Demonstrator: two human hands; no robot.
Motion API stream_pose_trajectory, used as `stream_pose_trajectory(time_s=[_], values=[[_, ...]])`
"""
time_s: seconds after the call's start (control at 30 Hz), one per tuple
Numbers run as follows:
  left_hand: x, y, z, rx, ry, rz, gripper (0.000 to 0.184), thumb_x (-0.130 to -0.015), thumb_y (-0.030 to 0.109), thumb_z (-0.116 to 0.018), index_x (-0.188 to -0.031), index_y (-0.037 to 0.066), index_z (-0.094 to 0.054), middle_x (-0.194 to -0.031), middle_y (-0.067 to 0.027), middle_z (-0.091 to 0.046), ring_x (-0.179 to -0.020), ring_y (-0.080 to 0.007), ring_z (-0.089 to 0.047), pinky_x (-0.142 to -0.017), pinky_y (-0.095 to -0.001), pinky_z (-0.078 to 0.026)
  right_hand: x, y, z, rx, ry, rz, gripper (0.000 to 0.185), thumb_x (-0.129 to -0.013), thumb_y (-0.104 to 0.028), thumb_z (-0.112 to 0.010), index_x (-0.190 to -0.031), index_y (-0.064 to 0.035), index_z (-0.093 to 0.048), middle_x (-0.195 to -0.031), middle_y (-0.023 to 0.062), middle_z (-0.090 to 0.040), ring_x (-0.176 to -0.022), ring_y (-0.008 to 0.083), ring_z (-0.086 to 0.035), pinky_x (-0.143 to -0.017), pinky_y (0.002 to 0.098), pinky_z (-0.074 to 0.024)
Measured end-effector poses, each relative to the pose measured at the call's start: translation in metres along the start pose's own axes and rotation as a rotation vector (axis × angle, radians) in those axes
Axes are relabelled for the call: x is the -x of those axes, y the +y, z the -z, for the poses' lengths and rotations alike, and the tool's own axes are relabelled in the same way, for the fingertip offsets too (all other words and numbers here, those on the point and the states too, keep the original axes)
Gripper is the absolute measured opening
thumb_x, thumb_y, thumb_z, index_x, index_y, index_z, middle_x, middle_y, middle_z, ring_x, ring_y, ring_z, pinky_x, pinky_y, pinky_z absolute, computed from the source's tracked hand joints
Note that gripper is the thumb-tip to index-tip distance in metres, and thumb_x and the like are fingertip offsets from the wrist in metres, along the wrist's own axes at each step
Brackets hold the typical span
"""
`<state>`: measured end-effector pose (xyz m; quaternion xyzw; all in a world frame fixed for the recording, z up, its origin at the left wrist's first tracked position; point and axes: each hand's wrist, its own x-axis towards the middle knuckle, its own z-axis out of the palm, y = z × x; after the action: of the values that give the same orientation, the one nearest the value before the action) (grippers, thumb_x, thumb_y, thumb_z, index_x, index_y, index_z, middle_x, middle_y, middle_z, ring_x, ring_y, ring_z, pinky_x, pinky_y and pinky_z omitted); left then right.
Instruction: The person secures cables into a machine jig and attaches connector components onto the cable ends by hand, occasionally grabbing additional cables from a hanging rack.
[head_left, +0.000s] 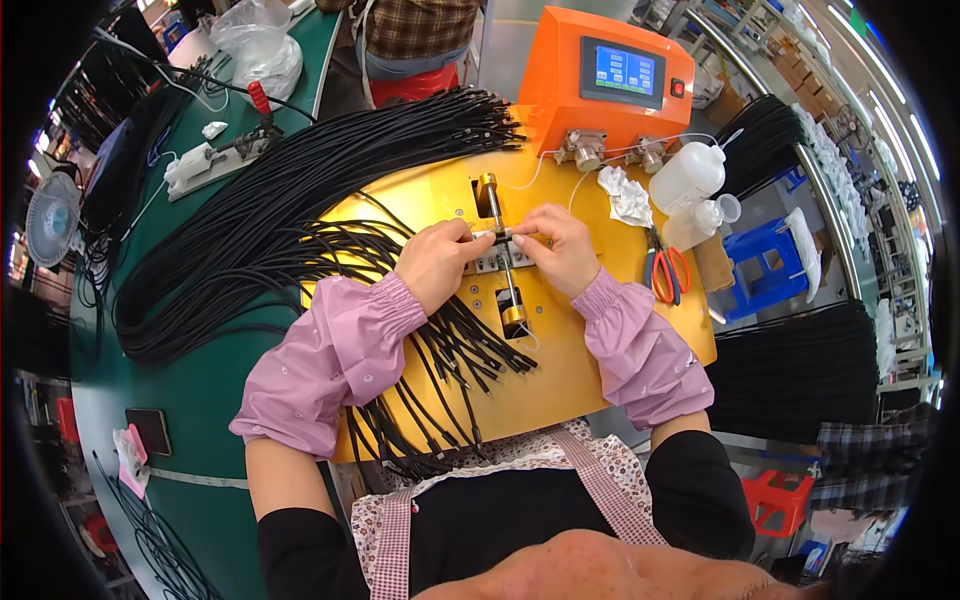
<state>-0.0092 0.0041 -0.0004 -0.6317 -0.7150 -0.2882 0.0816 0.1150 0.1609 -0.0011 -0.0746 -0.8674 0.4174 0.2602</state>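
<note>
My left hand [436, 264] and my right hand [560, 250] meet over a small metal fixture [487, 263] in the middle of a gold-coloured plate [565, 365]. The fingertips of both are pinched together, each on a small part that I cannot make out, partly hidden by the fingers. A brass-ended rod [488, 183] points at the fixture from the far side, and another brass-ended rod [514, 316] from the near side. Many black cables [385, 245] with small metal tips lie beside and below my left hand.
An orange machine [550, 75] with a screen stands behind the plate. To the right are orange-handled pliers [668, 275], crumpled tissue [626, 196] and a white plastic bottle [688, 178]. A long cable bundle [215, 230] covers the green table [215, 415]. A person [418, 35] sits opposite.
</note>
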Motion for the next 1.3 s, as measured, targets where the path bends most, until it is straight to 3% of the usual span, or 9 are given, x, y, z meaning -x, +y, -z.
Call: stream_pose_trajectory(time_s=[0.1,0.23,0.4,0.5,0.57,0.73,0.93,1.13,1.3], values=[[0.001,0.001,-0.003,0.031,0.035,-0.005,0.020,-0.074,0.003,-0.057,-0.090,0.009,-0.066,-0.071,-0.0023,-0.050,-0.057,-0.0172,-0.048,-0.054,-0.0260,-0.042,0.003,-0.001,0.001,0.043,0.024,0.061,0.005,-0.069,-0.004,-0.060,-0.074,-0.0022,-0.060,-0.079,0.0054,-0.054,-0.075,0.0191,-0.049,-0.067,0.0268,-0.0405],[0.000,0.003,-0.001,-0.061,-0.034,-0.009,0.017,-0.076,0.005,-0.057,-0.090,0.010,-0.066,-0.070,-0.0021,-0.047,-0.057,-0.0172,-0.046,-0.053,-0.0265,-0.041,0.003,-0.019,0.006,0.713,-0.003,0.448,0.004,-0.069,-0.010,-0.059,-0.070,-0.0060,-0.061,-0.081,0.0059,-0.055,-0.078,0.0203,-0.051,-0.068,0.0293,-0.0417],[-0.001,0.005,0.000,-0.106,-0.054,-0.006,0.015,-0.078,0.007,-0.057,-0.089,0.010,-0.066,-0.070,-0.0025,-0.046,-0.058,-0.0174,-0.046,-0.053,-0.0270,-0.040,-0.015,-0.023,0.019,0.872,-0.182,0.539,0.008,-0.068,-0.013,-0.056,-0.073,-0.0104,-0.062,-0.085,0.0047,-0.058,-0.078,0.0227,-0.054,-0.069,0.0297,-0.0432],[-0.001,0.005,0.001,-0.115,-0.077,-0.007,0.015,-0.078,0.007,-0.057,-0.090,0.010,-0.066,-0.071,-0.0028,-0.047,-0.059,-0.0178,-0.046,-0.054,-0.0271,-0.041,-0.071,-0.013,0.018,1.055,-0.191,0.244,0.007,-0.070,-0.015,-0.055,-0.071,-0.0109,-0.061,-0.078,0.0020,-0.059,-0.080,0.0220,-0.056,-0.067,0.0334,-0.0438],[-0.002,0.004,0.002,-0.126,-0.100,-0.004,0.016,-0.077,0.007,-0.058,-0.090,0.010,-0.066,-0.072,-0.0032,-0.048,-0.060,-0.0181,-0.047,-0.054,-0.0272,-0.041,-0.109,0.015,0.004,0.877,-0.142,0.145,0.008,-0.074,-0.016,-0.054,-0.072,-0.0092,-0.059,-0.077,0.0028,-0.058,-0.078,0.0250,-0.057,-0.067,0.0370,-0.0445],[-0.001,0.005,0.003,-0.091,-0.082,0.006,0.016,-0.076,0.007,-0.059,-0.090,0.011,-0.067,-0.072,-0.0035,-0.049,-0.060,-0.0183,-0.047,-0.055,-0.0271,-0.042,-0.147,0.065,-0.023,0.959,-0.226,0.089,0.009,-0.078,-0.015,-0.053,-0.079,-0.0089,-0.060,-0.080,0.0044,-0.058,-0.076,0.0274,-0.057,-0.068,0.0384,-0.0448],[-0.001,0.002,0.000,-0.059,-0.062,0.019,0.017,-0.076,0.006,-0.060,-0.090,0.011,-0.067,-0.072,-0.0038,-0.050,-0.060,-0.0184,-0.048,-0.055,-0.0270,-0.043,-0.143,0.035,-0.013,1.087,-0.241,0.013,0.012,-0.080,-0.013,-0.052,-0.088,-0.0091,-0.060,-0.081,0.0062,-0.058,-0.074,0.0272,-0.057,-0.067,0.0357,-0.0451],[-0.001,-0.002,0.000,-0.048,-0.072,0.010,0.017,-0.076,0.007,-0.059,-0.090,0.012,-0.068,-0.073,-0.0038,-0.052,-0.060,-0.0183,-0.049,-0.055,-0.0271,-0.043,-0.090,-0.010,0.028,0.611,0.021,0.431,0.009,-0.078,-0.005,-0.054,-0.086,-0.0048,-0.058,-0.077,0.0063,-0.055,-0.065,0.0251,-0.054,-0.062,0.0315,-0.0444],[0.000,-0.005,0.000,-0.044,-0.070,-0.024,0.018,-0.076,0.006,-0.059,-0.091,0.012,-0.068,-0.074,-0.0037,-0.054,-0.060,-0.0181,-0.050,-0.056,-0.0271,-0.043,-0.055,-0.022,0.045,0.530,0.023,0.258,0.007,-0.076,-0.005,-0.057,-0.082,-0.0034,-0.059,-0.078,0.0070,-0.054,-0.064,0.0205,-0.051,-0.059,0.0284,-0.0421]])
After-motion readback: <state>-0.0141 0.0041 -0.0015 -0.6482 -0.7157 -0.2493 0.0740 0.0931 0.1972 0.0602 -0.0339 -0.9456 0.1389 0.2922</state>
